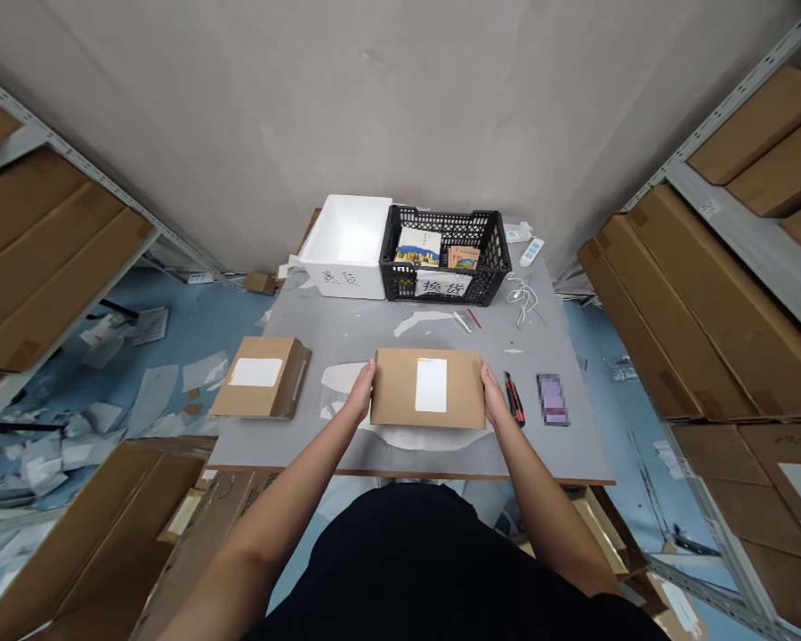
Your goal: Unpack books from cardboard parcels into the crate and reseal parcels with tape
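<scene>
A closed brown cardboard box (393, 392) with a white label on top is held between my two hands over the front middle of the grey table. My left hand (361, 390) presses against its left end, and my right hand (494, 393) grips the right end. Whether the box rests on the table or is slightly raised, I cannot tell. Just right of my right hand lies a red and black utility knife (514, 399). Further left on the table sits another labelled cardboard box (286, 378).
At the table's back stand a white foam box (351, 278) and a black plastic crate (497, 267) holding booklets. A phone (553, 399) and a white cable (521, 298) lie on the right. Shelves of cartons (694, 312) flank both sides; paper scraps (153, 401) litter the floor.
</scene>
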Tool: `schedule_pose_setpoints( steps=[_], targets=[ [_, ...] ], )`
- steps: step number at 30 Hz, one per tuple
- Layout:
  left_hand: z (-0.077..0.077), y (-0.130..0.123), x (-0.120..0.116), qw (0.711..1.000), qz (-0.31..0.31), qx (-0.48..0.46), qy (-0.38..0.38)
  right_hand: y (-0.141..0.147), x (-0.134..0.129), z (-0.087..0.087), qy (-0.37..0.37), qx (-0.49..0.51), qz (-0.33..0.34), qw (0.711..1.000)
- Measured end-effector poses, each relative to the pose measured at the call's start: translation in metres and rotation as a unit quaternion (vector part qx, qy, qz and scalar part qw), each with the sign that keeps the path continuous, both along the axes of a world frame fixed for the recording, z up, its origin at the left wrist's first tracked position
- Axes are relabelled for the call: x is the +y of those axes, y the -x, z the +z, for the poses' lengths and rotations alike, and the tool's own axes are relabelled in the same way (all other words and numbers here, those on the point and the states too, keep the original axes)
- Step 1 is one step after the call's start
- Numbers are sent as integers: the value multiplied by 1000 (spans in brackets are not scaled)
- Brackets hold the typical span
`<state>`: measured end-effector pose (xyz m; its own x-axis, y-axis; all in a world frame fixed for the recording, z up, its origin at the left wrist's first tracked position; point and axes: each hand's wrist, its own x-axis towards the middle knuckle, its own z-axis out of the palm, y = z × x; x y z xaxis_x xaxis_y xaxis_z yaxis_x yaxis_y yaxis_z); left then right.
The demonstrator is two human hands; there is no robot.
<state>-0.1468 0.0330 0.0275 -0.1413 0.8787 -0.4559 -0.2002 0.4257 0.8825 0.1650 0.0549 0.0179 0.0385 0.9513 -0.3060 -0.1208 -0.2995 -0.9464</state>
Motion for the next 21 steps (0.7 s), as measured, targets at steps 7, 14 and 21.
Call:
schedule_pose_setpoints(
  steps=[7, 14, 21],
  targets=[
    [1, -7, -17, 997, 17, 15, -81, -10, -12, 0, -27, 25, -91, 995],
    [-6, 14, -60, 1000, -18, -15, 1, -15, -48, -7, 37, 54, -68, 995],
    [-1, -2, -65, 995, -44, -75, 56, -9, -72, -12, 122, 63, 23, 990]
  ],
)
